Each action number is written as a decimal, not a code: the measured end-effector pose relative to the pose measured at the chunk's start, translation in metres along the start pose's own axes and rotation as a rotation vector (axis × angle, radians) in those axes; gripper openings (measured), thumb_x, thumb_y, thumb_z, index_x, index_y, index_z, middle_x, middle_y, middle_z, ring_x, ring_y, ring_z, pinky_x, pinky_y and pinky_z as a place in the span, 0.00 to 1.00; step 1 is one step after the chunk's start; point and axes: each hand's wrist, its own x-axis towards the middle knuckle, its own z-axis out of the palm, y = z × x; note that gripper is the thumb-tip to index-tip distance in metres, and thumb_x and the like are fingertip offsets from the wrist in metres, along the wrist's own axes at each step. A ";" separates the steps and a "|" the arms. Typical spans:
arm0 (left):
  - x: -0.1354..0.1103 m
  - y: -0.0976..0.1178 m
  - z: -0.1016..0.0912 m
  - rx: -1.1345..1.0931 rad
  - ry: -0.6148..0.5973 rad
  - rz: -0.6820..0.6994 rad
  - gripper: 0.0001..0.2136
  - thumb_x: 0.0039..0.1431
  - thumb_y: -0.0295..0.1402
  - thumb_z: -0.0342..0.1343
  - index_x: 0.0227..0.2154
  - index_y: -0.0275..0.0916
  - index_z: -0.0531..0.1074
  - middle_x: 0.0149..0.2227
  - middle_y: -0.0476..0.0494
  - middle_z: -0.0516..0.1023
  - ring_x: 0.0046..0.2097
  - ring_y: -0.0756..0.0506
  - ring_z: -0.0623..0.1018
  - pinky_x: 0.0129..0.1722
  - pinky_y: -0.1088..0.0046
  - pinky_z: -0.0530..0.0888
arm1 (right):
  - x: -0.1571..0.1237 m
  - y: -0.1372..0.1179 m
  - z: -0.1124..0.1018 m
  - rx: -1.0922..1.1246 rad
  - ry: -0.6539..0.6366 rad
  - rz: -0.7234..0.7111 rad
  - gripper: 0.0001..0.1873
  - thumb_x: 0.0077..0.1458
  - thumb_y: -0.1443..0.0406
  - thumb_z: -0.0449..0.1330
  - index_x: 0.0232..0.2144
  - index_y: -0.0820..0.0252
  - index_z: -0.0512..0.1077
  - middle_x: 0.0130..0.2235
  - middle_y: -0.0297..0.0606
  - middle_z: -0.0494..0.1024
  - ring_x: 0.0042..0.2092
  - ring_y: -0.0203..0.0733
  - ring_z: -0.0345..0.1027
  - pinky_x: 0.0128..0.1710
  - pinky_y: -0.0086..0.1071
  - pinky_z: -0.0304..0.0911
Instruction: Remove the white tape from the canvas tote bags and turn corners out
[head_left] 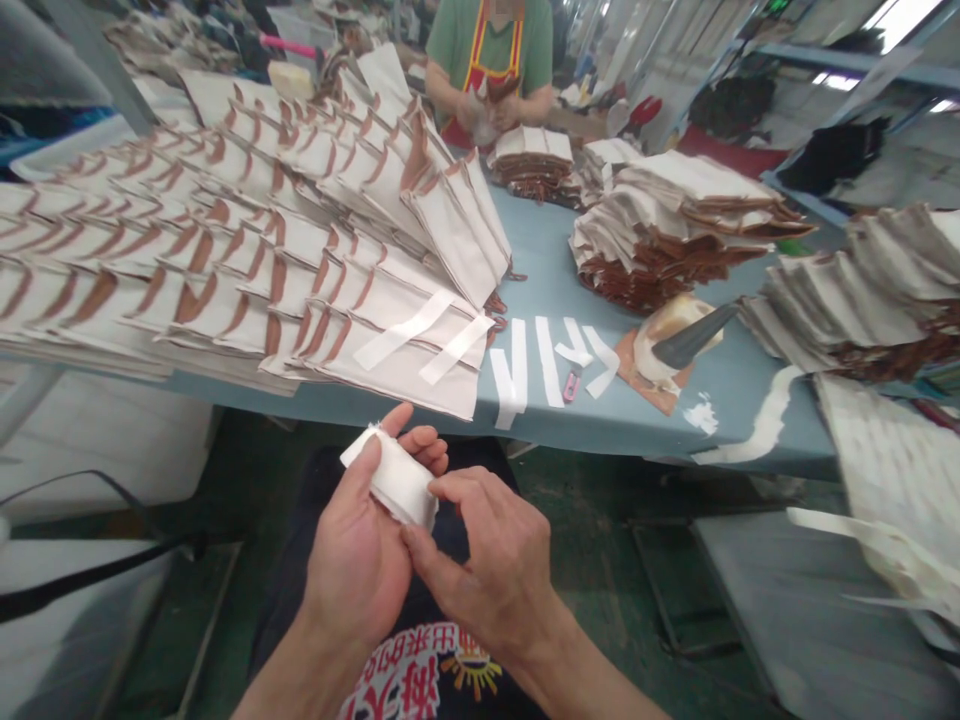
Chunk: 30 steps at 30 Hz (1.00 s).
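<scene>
Wad (401,480), white, at seven o'clock in the head view: left hand (360,560) clamps it under the thumb; right hand's (495,545) fingers pinch its four-o'clock end. Probably light, soft, easily creased; best held by edges.

Cutting off the co-worker (491,50) at the far edge, pale panels (82,250) at the left, a brown-edged stack (877,285) at the right, red lettering (401,680) at the near edge; hiding parts of the white folded piece (401,478) behind the left hand (367,550) and right hand (491,545); blurring far-left clutter (184,48) beyond telling.
</scene>
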 end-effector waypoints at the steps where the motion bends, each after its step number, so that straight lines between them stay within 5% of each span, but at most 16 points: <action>1: 0.000 -0.001 -0.001 -0.005 0.008 0.007 0.18 0.76 0.32 0.48 0.42 0.37 0.85 0.32 0.42 0.86 0.33 0.47 0.85 0.36 0.73 0.84 | 0.001 0.000 0.002 -0.030 -0.004 0.004 0.09 0.69 0.60 0.61 0.39 0.60 0.74 0.36 0.40 0.82 0.35 0.44 0.77 0.36 0.34 0.68; 12: 0.009 -0.008 -0.008 -0.012 -0.047 0.035 0.15 0.74 0.34 0.50 0.43 0.37 0.83 0.32 0.43 0.86 0.37 0.47 0.84 0.43 0.72 0.81 | 0.003 0.006 0.009 -0.145 -0.052 -0.059 0.12 0.66 0.73 0.57 0.29 0.58 0.72 0.28 0.35 0.77 0.29 0.41 0.70 0.31 0.36 0.61; 17: 0.011 -0.007 -0.013 0.022 -0.020 0.038 0.14 0.74 0.34 0.51 0.45 0.38 0.82 0.33 0.43 0.86 0.38 0.47 0.84 0.45 0.71 0.80 | 0.003 0.007 0.004 -0.053 -0.083 -0.093 0.06 0.69 0.67 0.58 0.37 0.60 0.73 0.33 0.38 0.82 0.33 0.43 0.76 0.36 0.35 0.67; 23: 0.012 -0.005 -0.014 0.032 -0.039 0.083 0.13 0.73 0.33 0.51 0.44 0.38 0.82 0.38 0.42 0.87 0.45 0.44 0.85 0.60 0.61 0.77 | -0.001 0.010 0.003 -0.087 -0.169 -0.045 0.07 0.63 0.70 0.58 0.43 0.59 0.74 0.38 0.40 0.85 0.37 0.45 0.79 0.39 0.36 0.71; 30: 0.012 -0.004 -0.010 0.014 -0.032 0.073 0.15 0.75 0.33 0.49 0.42 0.37 0.82 0.33 0.42 0.86 0.41 0.46 0.86 0.50 0.68 0.81 | 0.000 0.008 0.003 -0.064 -0.142 -0.036 0.07 0.60 0.72 0.58 0.39 0.60 0.74 0.36 0.39 0.85 0.35 0.46 0.78 0.35 0.37 0.70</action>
